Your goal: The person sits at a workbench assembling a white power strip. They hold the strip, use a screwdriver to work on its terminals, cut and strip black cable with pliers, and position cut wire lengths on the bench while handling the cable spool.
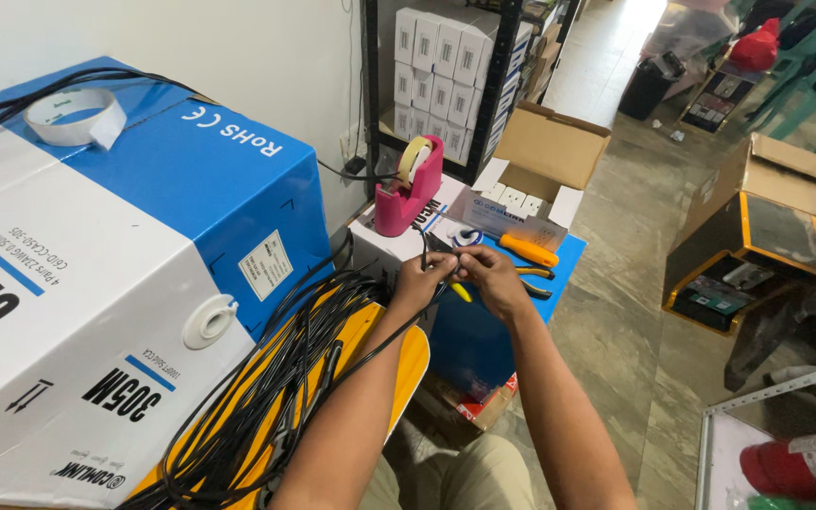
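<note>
A big loose bunch of black cable (266, 397) lay on the yellow board (399, 364) near the lap – it looked thin, bendy and light. Farther out, the left hand (419, 280) and right hand (488, 276) pinched its end tight, best held near the tip – beside the pink tape holder (406, 194)

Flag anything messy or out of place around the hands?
Mostly the black cable: it sprawls in loose, tangled loops over the yellow stool beside the big blue-and-white carton. Both hands, left hand and right hand, pinch one cable end. A tape roll lies loose on the carton.
</note>
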Tool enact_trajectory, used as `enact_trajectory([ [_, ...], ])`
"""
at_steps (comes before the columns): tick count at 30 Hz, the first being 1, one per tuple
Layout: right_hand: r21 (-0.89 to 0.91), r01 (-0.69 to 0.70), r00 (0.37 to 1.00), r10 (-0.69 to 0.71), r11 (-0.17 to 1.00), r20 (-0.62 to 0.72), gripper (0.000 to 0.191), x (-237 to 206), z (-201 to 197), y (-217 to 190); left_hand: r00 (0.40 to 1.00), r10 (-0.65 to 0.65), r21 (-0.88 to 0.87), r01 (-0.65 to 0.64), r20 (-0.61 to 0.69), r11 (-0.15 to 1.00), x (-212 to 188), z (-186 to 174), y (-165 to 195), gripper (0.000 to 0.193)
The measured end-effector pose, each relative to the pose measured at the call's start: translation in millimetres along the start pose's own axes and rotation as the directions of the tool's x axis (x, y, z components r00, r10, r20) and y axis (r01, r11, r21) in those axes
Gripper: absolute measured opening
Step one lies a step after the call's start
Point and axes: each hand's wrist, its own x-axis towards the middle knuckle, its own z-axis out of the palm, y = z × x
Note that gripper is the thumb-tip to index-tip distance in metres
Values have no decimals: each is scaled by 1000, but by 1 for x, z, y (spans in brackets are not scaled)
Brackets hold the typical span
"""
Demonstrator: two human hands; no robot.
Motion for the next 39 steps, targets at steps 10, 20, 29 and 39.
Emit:
enact_trajectory([
  [10,120,37,997,-29,992,-65,12,-1,3,-3,941,-334,-196,318,-53,928,-7,-2,13,30],
  [20,175,166,956,-115,970,-271,15,5,-5,1,924,-379,-227,381,54,896,-22,10,50,27],
  [29,-10,57,993,-58,998,-101,15,0,-2,-1,929,-367,-471,347,51,811,-15,-11,29,27],
  [39,-310,0,998,-17,951,-54,21,-7,13,-15,955,-240,-757,26,-174,653,-6,-34,28,17],
])
